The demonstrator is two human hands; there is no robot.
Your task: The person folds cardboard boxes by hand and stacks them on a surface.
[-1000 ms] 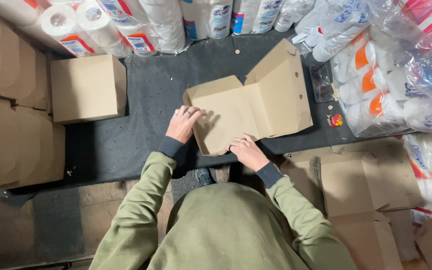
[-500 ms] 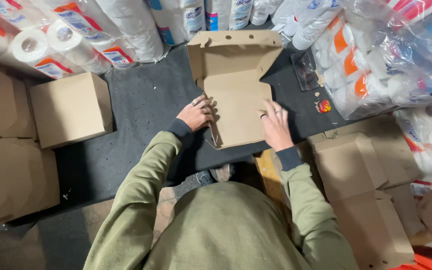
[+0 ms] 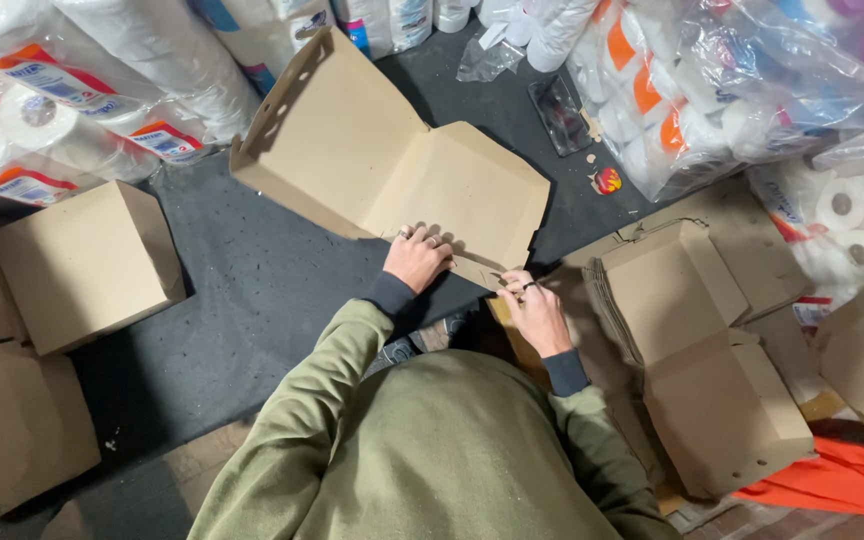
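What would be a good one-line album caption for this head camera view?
Both hands, left hand and right hand, press a flat cardboard box blank on a dark mat.

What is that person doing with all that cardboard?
A person in a green top is bending a flat brown cardboard box blank on a dark mat. The left hand presses on its near edge, and the right hand pinches a small flap at its corner. A folded box sits to the left, a stack of flat blanks lies to the right, and paper roll packs surround them.
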